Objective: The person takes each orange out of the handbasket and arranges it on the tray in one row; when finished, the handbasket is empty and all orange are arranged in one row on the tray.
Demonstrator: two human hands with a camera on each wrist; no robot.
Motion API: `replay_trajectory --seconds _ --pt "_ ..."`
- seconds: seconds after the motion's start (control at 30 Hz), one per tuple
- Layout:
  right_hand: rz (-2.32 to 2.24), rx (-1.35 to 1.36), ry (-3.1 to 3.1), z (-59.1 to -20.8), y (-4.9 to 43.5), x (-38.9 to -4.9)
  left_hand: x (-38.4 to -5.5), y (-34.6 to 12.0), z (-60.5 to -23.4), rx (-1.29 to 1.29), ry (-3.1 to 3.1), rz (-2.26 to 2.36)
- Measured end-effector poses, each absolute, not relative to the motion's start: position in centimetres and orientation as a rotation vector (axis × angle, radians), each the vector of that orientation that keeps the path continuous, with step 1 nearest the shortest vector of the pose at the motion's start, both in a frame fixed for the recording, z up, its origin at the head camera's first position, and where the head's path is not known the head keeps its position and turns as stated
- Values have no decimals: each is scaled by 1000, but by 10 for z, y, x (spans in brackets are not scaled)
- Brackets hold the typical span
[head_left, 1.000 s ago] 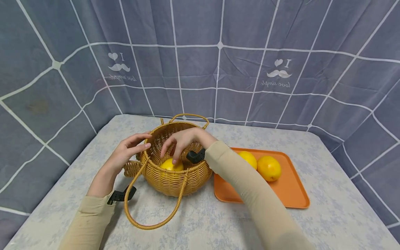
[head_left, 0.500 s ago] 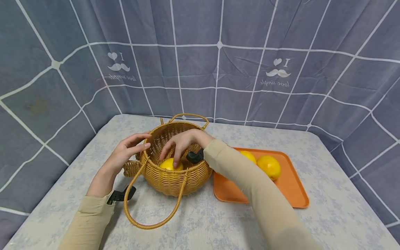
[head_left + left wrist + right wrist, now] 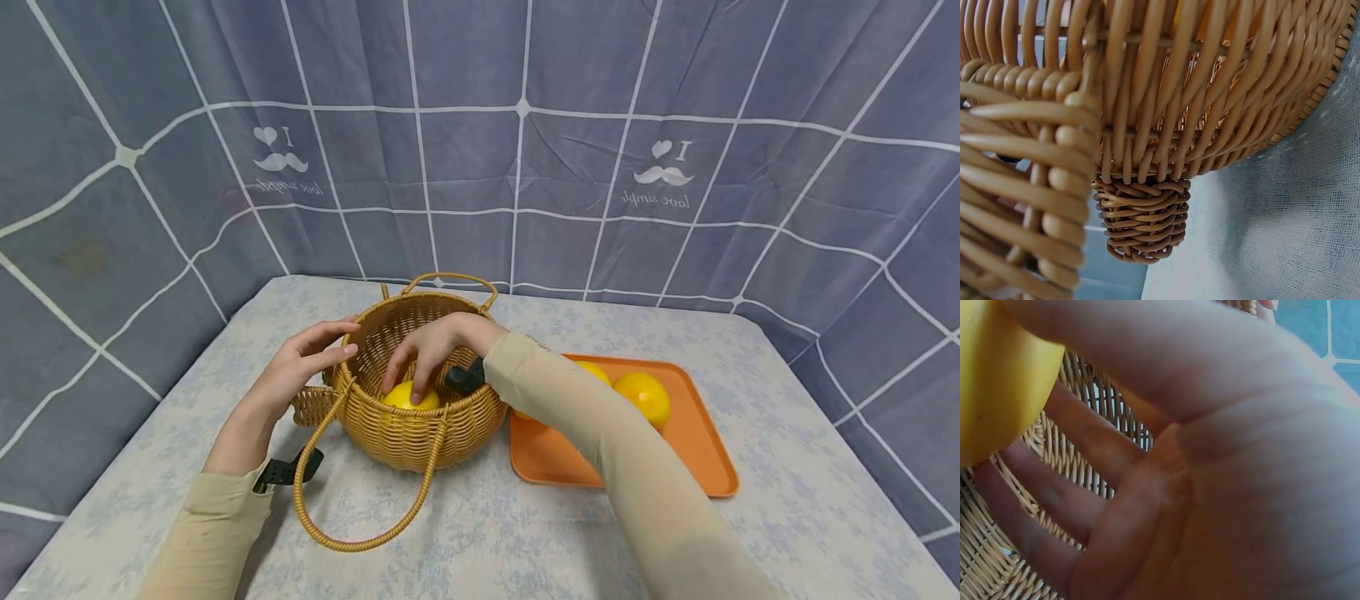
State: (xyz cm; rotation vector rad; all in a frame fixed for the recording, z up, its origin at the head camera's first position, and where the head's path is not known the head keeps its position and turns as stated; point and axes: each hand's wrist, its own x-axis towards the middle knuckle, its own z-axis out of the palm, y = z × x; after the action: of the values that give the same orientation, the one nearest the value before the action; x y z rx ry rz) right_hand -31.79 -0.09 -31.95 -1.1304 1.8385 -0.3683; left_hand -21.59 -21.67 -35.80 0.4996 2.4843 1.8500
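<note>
A brown wicker basket (image 3: 416, 437) stands on the table with its front handle lying forward. Inside it is a round yellow fruit (image 3: 408, 395), its exact kind unclear. My right hand (image 3: 431, 350) reaches down into the basket and holds this fruit between thumb and fingers. In the right wrist view, the thumb lies on the upper side of the yellow fruit (image 3: 1004, 387) and fingertips touch its lower side. My left hand (image 3: 300, 362) rests at the basket's left rim, fingers fairly straight. The left wrist view shows only the basket's woven outside (image 3: 1179, 94) and a wicker foot (image 3: 1144, 219).
Right of the basket lies an orange tray (image 3: 693, 450) bearing yellow fruits, one of them a round fruit (image 3: 642, 398) in full view. My right forearm (image 3: 600, 433) crosses over the tray and hides part of it. A blue-grey checked curtain (image 3: 480, 167) hangs behind the table.
My right fingers have settled lower and closer round the yellow fruit in the basket. The left hand keeps its place at the rim. The whole view has shifted slightly.
</note>
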Motion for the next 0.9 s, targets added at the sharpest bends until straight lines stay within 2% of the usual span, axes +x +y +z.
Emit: replay_trajectory --seconds 0.43,0.67,0.9 --pt "-495 -1011 1854 -316 1 -314 -218 -220 -359 508 2490 1845" --pt "-535 -1125 1881 -316 1 -314 -218 -220 -360 510 2491 1845" --pt "-609 -961 1906 -316 1 -314 -218 -219 -360 509 2502 1842"
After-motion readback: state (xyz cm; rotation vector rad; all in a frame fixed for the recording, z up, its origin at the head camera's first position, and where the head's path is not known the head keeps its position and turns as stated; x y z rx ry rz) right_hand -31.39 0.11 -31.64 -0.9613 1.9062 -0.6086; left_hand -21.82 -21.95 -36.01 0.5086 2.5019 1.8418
